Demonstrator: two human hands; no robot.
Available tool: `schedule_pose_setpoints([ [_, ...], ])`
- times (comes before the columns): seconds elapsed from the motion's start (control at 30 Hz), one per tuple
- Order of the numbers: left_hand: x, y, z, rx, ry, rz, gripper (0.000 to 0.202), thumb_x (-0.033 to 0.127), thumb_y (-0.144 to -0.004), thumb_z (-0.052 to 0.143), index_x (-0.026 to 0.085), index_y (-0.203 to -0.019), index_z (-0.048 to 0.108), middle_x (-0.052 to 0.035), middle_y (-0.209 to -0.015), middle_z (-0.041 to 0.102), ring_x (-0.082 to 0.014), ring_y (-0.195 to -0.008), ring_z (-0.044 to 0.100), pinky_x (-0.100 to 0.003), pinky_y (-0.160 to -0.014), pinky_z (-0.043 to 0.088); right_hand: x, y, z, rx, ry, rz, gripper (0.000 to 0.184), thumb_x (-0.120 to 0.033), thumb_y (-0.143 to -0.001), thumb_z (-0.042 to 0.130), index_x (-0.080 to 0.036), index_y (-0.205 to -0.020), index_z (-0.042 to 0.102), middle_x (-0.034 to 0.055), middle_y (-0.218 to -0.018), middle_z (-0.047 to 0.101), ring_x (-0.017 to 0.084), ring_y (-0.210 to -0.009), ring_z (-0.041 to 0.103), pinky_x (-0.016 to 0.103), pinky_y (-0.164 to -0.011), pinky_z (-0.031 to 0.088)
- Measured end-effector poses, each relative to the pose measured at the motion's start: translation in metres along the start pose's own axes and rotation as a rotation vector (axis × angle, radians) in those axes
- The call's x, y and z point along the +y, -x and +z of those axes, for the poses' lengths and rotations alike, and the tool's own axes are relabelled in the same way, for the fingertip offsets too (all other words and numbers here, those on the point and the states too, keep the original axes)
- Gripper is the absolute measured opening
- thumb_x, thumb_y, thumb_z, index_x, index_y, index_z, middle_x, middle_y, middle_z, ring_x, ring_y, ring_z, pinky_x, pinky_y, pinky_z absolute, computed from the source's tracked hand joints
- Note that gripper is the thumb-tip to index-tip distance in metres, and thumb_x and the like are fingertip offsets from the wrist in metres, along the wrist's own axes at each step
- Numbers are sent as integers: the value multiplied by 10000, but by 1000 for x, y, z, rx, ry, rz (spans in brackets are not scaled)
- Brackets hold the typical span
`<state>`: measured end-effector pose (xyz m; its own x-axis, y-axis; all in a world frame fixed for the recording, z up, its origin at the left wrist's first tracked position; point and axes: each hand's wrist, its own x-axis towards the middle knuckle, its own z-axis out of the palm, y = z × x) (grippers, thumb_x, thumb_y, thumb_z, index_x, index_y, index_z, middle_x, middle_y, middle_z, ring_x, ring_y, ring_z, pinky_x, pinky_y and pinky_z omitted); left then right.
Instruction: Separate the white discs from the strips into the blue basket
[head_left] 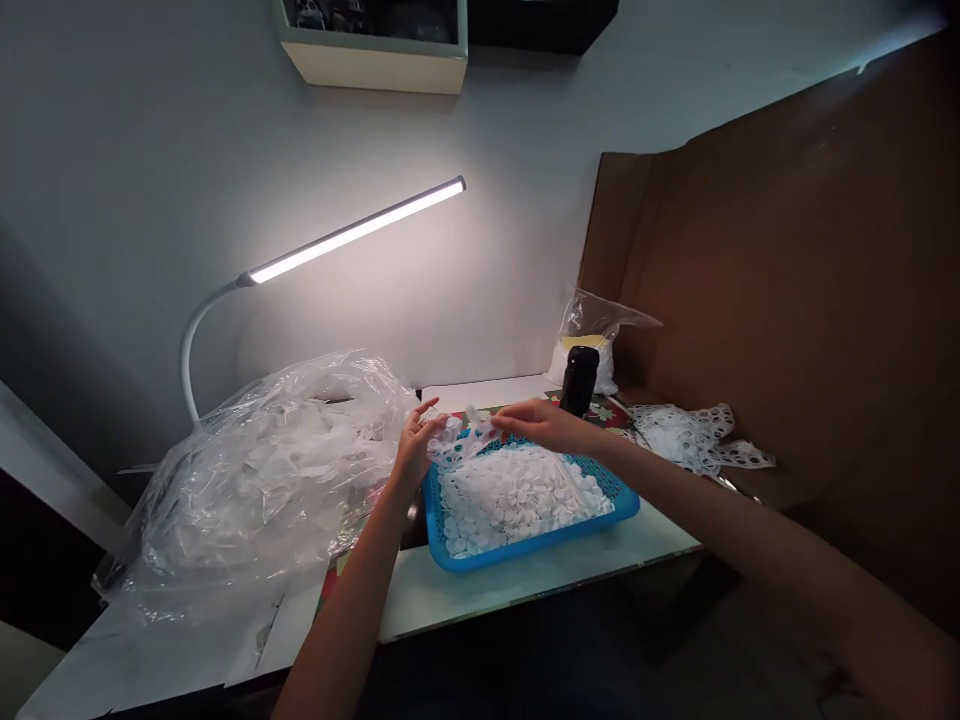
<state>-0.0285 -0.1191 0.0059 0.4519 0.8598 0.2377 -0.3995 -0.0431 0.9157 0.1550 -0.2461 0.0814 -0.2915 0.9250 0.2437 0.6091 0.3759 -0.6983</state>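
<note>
White perforated sheet (466, 444): left hand (414, 440) holds, right hand (544, 425) pinches, above loose discs (525, 495); apparently punching-out; next move needs steady tension.

The left forearm (352, 600) angles up beside the left of a blue basket (525, 548); the right forearm (735, 525) reaches over its right. Above its back edge, the left hand (415, 440) curls, the right hand (544, 425) pinches, pointing left.
</note>
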Motion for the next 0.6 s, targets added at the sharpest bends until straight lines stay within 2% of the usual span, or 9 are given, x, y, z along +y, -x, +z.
schedule_pose_setpoints([
  [0.1, 5, 4, -2, -48, 65, -21, 344, 240, -872, 593, 152, -1194, 513, -28, -889, 621, -134, -705, 612, -285, -632, 524, 5, 4, -13, 43, -122, 70, 432, -482, -965, 390, -122, -990, 626, 68, -960, 676, 173, -842, 654, 375, -781, 515],
  [0.23, 9, 7, -4, -95, 133, -44, 574, 252, -726, 719, 190, -1250, 492, -22, -855, 644, -165, -743, 641, -281, -681, 513, 10, 16, -19, 90, -195, 132, 436, -502, -954, 404, -127, -1022, 615, 73, -975, 674, 174, -835, 656, 371, -763, 524],
  [0.3, 9, 7, -5, -98, 155, -39, 589, 258, -698, 735, 199, -1238, 506, -26, -872, 645, -167, -756, 642, -265, -679, 506, 9, 23, -18, 108, -207, 142, 432, -504, -948, 417, -130, -1052, 607, 77, -993, 671, 175, -838, 655, 368, -756, 526],
  [0.37, 9, 6, -6, -90, 170, -26, 525, 256, -737, 701, 192, -1223, 513, -33, -904, 640, -156, -749, 632, -265, -663, 505, 7, 29, -16, 118, -216, 133, 454, -515, -951, 394, -130, -1088, 591, 88, -1026, 665, 178, -854, 654, 364, -752, 527],
  [0.47, 7, 5, -8, -69, 182, 1, 486, 252, -785, 656, 177, -1236, 490, -33, -915, 631, -138, -721, 614, -269, -645, 504, 4, 36, -12, 78, -214, 99, 493, -537, -947, 366, -123, -1063, 607, 107, -1034, 669, 177, -861, 655, 337, -738, 527],
  [0.6, 7, 6, -8, -66, 163, 23, 657, 280, -703, 729, 194, -1293, 453, -2, -864, 631, -104, -688, 603, -206, -633, 483, -2, 40, 0, -15, -142, 44, 380, -495, -867, 548, -157, -992, 667, 89, -1044, 678, 181, -881, 649, 297, -736, 525],
])
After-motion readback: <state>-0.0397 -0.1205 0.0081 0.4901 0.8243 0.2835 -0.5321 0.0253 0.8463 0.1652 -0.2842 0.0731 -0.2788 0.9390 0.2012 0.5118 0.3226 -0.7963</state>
